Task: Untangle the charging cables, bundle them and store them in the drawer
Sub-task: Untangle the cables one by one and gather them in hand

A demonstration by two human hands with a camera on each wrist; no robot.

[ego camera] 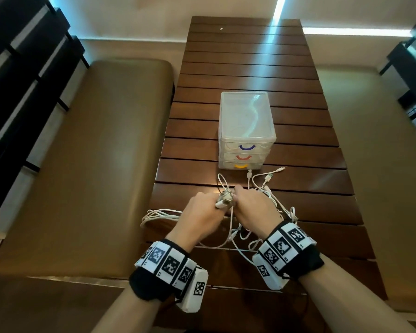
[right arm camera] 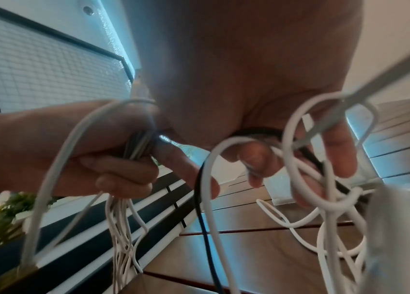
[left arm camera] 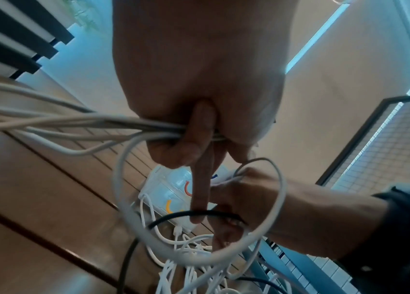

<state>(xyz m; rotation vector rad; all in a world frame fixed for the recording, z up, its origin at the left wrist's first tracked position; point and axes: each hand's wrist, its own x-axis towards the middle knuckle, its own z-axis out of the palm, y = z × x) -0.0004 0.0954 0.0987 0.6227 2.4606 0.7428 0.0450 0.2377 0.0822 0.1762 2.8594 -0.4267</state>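
The white charging cables [ego camera: 228, 233] are a knotted mess at the near end of the tabletop [ego camera: 250, 68]. My left hand [ego camera: 202, 212] is curled tight round a gathered bunch of them, and my right hand [ego camera: 255, 207] has fingers hooked through a couple of loops. The little drawer unit [ego camera: 246, 131] sits just past my hands, drawers all closed, with plenty of free tabletop beyond it.

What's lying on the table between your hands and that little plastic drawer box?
Loose white cable ends with their plugs lie on the wooden table before the drawer unit; the head view shows it.
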